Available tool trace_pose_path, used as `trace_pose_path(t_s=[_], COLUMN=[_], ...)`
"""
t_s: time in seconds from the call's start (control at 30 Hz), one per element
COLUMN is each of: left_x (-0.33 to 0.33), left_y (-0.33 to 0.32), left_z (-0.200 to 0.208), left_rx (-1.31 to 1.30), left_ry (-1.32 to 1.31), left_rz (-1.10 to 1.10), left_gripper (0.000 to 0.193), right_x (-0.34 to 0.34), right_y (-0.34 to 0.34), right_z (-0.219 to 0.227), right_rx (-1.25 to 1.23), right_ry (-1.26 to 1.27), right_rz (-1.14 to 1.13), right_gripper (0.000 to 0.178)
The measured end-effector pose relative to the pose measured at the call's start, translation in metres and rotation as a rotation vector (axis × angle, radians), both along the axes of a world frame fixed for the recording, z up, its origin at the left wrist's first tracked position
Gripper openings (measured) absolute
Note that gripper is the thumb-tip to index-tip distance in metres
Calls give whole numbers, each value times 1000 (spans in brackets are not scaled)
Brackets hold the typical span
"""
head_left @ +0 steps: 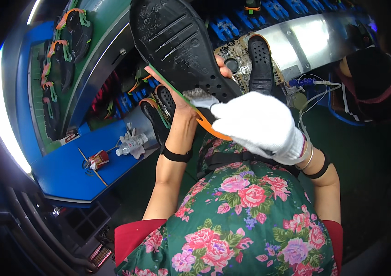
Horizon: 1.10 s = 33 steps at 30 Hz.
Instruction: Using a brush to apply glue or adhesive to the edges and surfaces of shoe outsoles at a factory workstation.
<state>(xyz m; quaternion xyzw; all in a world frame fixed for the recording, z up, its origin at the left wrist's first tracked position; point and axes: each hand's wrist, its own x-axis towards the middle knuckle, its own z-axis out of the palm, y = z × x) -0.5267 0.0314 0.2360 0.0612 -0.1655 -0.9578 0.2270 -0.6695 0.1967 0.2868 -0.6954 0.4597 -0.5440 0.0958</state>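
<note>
My bare left hand (pixel 184 103) grips a black shoe sole (pixel 179 41) from beneath, its fingers showing at the sole's right edge. Along the near side of the sole runs a green and orange edge (pixel 216 131). Wet, shiny streaks lie on the sole's face, and small round holes dot its lower part. In a white knitted glove, my right hand (pixel 255 124) is closed on a brush (pixel 202 100) with pale bristles. The bristles touch the sole near its holes; the glove hides the handle's end.
Another black sole (pixel 261 60) rests on a stained board (pixel 239 48) beyond my right hand. More soles (pixel 156 119) lie left of my forearm. A blue table (pixel 71 177) holds a plastic bottle (pixel 131 146) and a small red pot (pixel 99 158). Shoe pieces (pixel 59 55) stand on a green belt.
</note>
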Motion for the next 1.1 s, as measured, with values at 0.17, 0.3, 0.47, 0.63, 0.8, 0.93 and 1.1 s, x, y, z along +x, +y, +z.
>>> trace_pose_path(t_s=[0.17, 0.3, 0.47, 0.63, 0.8, 0.93, 1.1], left_x=[1, -2, -1, -12, -18, -21, -23], left_y=[-2, -12, -23, -25, -18, -21, -26], left_z=[2, 4, 3, 18, 29, 32, 31], left_rx=[-20, -176, -244, -445, -485, -526, -565], left_ry=[16, 18, 59, 149, 167, 174, 167], left_rz=[19, 59, -1, 89, 132, 122, 115], left_gripper=[133, 137, 128, 117, 92, 68, 66], right_x=[-7, -8, -4, -5, -11, -10, -10], right_y=[3, 8, 7, 12, 11, 14, 14], right_z=[0, 9, 12, 10, 9, 10, 6], right_rx=[107, 67, 161, 161, 180, 136, 144], right_ry=[-273, 2, -251, -206, -340, -91, -215], right_rz=[92, 7, 43, -14, 29, 5, -19], right_gripper=[32, 33, 26, 24, 25, 32, 32])
